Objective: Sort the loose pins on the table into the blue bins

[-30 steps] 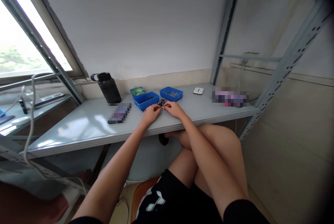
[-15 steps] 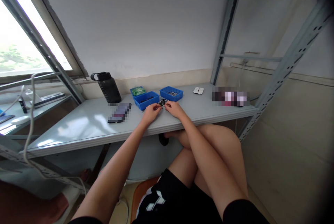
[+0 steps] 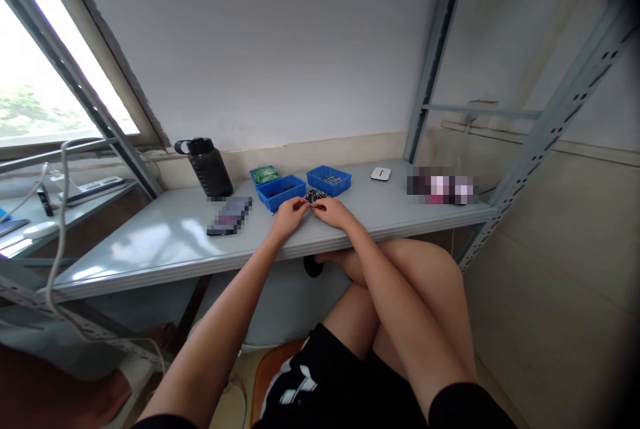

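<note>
Over the front part of the grey table, my left hand (image 3: 291, 215) and my right hand (image 3: 332, 211) are fingertip to fingertip. Both are closed in a pinch around something too small to make out. Just behind the fingers lies a pile of small black and silver pin-like pieces (image 3: 317, 196), partly covered by my hands. A blue bin (image 3: 283, 201) with dark small parts is behind my left hand. Another blue bin (image 3: 341, 187), holding silvery pin-like parts, stands behind the pile.
A black water bottle (image 3: 210, 170) and a blurred-out phone (image 3: 230, 215) are on the left. A green packet (image 3: 267, 176) lies in a blue container behind the left bin. Further right are a white square object (image 3: 381, 174) and a pixelated item (image 3: 440, 187). Metal posts frame the table (image 3: 390, 209).
My right hand has shifted slightly left and down, and its fingertips now meet those of my left hand. More of the pile shows behind the fingers.
</note>
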`<state>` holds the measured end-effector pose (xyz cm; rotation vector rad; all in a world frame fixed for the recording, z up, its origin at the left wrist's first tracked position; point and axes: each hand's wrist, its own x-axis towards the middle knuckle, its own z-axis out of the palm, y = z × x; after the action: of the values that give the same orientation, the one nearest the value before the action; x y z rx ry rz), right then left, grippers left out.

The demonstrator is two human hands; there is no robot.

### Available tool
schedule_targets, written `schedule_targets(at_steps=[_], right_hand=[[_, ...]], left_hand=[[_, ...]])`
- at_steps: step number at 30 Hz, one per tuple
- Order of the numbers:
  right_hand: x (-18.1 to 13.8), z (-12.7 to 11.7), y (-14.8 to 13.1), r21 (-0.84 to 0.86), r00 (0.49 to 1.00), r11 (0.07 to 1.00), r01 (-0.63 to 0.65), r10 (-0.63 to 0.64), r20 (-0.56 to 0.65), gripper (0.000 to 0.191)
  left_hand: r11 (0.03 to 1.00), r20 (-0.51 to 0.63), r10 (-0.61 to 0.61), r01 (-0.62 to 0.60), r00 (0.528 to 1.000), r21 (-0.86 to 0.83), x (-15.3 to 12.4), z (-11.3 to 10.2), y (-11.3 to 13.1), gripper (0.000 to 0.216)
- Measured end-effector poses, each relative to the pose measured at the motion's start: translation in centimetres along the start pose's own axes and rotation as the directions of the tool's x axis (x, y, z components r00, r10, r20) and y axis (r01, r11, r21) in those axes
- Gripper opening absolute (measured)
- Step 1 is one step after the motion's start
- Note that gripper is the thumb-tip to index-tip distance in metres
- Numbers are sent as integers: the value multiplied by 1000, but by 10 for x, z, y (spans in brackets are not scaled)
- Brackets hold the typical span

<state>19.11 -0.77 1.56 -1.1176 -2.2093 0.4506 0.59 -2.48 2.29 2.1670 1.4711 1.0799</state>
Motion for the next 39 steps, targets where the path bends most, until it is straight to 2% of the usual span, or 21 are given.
schedule_targets(at_steps=[10,22,39], right_hand=[[-1,-3,-5,1,1000,1000,-3,3,-4,27],[-2,-4,-6,30,997,998,-49,50,-50,29],[0,-2,-5,3,997,997,-71,71,-29,28]], left_hand=[[999,16,-6,6,1000,-43,0,3,-2,27],[999,68,31,-32,997,5,-2,0,1,26],[998,23,59,-59,998,-12,0,2,-6,26]])
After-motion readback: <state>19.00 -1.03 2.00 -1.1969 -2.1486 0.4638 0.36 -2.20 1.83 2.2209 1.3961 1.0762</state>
